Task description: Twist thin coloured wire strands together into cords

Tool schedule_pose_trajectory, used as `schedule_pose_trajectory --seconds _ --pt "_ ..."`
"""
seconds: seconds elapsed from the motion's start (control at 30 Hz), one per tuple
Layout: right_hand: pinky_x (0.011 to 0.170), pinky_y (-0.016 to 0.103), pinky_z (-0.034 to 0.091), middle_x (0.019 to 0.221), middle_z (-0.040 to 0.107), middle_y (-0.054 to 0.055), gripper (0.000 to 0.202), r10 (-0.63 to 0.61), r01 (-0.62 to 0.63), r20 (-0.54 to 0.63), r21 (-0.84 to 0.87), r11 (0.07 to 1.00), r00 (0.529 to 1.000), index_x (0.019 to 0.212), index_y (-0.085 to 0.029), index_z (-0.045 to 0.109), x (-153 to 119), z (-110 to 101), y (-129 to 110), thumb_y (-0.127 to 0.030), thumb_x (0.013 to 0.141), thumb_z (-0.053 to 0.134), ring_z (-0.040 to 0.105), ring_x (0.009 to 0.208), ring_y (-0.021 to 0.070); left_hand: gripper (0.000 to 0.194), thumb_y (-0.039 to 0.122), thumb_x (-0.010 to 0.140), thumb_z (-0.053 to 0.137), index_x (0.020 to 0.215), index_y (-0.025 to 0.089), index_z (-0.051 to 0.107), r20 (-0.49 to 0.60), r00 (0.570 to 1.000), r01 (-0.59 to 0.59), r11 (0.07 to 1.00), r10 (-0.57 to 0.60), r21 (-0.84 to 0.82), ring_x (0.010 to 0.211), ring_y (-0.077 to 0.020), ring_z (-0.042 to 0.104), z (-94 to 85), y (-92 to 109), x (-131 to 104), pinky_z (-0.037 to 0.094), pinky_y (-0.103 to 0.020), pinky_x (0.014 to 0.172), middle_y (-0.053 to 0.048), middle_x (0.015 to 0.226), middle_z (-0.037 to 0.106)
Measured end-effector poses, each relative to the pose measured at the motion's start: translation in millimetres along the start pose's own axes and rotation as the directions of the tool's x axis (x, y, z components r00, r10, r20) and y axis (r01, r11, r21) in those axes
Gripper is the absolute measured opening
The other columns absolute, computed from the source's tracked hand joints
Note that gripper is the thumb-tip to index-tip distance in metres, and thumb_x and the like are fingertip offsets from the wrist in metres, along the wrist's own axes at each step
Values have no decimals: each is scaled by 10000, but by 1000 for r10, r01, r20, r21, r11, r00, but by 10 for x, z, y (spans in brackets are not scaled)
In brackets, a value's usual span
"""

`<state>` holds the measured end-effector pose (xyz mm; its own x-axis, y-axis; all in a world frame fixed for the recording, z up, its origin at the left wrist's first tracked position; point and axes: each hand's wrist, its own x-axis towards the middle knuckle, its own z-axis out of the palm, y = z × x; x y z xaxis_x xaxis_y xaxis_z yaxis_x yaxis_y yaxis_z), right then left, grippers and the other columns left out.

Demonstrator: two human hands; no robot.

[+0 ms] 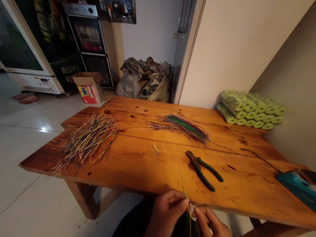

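The small bunch of thin coloured wires (189, 219) lies between the hands at the near edge of the surface (133, 166). Its long axis runs away from the body, the far tips leaning slightly left and the tails hanging towards the lap. The left hand (165, 217) is nearer, thumb and forefinger closed on the wires. Just right of them, the right hand (214, 230) has its fingertips drawn together; whether they grip a strand, I cannot tell.

On the table (139, 170), pliers (193, 161) lie between a wire pile (91, 140) at left and a tape dispenser (304, 193) at right
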<state>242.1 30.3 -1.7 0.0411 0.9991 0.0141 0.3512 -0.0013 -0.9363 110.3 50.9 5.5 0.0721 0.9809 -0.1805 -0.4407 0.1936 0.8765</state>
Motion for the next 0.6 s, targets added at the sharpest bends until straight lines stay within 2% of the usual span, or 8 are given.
schedule_pose_trajectory --seconds 0.07,0.13,0.23,0.3,0.37,0.43,0.5,0.6 --pt "550 244 419 544 531 -5 300 16 -17 19 35 999 1000 629 -225 575 11 10 5 -483 777 546 495 533 162 127 264 707 669 694 143 634 -16 1000 -15 1000 16 27 682 -155 604 1 -32 19 451 -251 680 -37 688 673" --pt "725 286 448 730 627 33 268 66 -69 26 135 988 997 732 -234 627 19 34 -18 -490 770 558 569 741 215 132 275 712 660 708 146 632 -44 998 -37 998 40 56 704 -164 611 1 -48 27 455 -259 698 -40 706 676" --pt "888 341 410 963 653 51 332 222 -246 109 369 896 969 948 -252 649 5 104 -101 -513 761 565 550 986 244 144 296 704 661 711 154 635 -100 991 -77 985 93 154 703 -178 617 -9 -49 9 460 -261 678 -42 701 674" --pt "844 333 435 874 666 40 361 286 -360 224 479 800 932 1010 -245 637 -24 168 -163 -507 774 559 580 909 221 141 304 697 662 696 164 648 -135 979 -113 959 152 260 687 -178 612 -23 -39 -10 454 -255 666 -38 680 670" --pt "723 292 455 696 636 9 370 278 -399 297 523 753 913 1049 -225 617 -52 231 -195 -488 801 541 579 704 174 130 304 696 660 685 174 657 -154 965 -149 929 210 338 679 -175 605 -42 -24 -9 447 -251 673 -31 668 667" --pt "576 245 420 555 546 -35 366 251 -384 312 507 772 917 1054 -212 607 -54 275 -175 -478 819 520 489 523 126 129 304 703 651 691 176 657 -150 962 -163 920 229 356 683 -175 602 -66 -12 22 443 -253 686 -27 673 665" --pt "508 229 375 528 500 -47 335 224 -331 281 430 840 933 984 -211 629 -6 292 -117 -478 812 524 442 480 115 147 315 711 643 693 169 647 -149 967 -147 931 206 333 698 -181 604 -102 -18 59 443 -262 700 -29 680 661" --pt "604 264 405 633 592 1 273 69 -98 144 203 974 987 833 -219 653 180 295 -40 -453 813 513 552 621 174 198 362 744 607 779 170 643 -230 958 -89 941 171 326 817 -199 601 -205 -96 10 430 -284 776 -48 805 670"
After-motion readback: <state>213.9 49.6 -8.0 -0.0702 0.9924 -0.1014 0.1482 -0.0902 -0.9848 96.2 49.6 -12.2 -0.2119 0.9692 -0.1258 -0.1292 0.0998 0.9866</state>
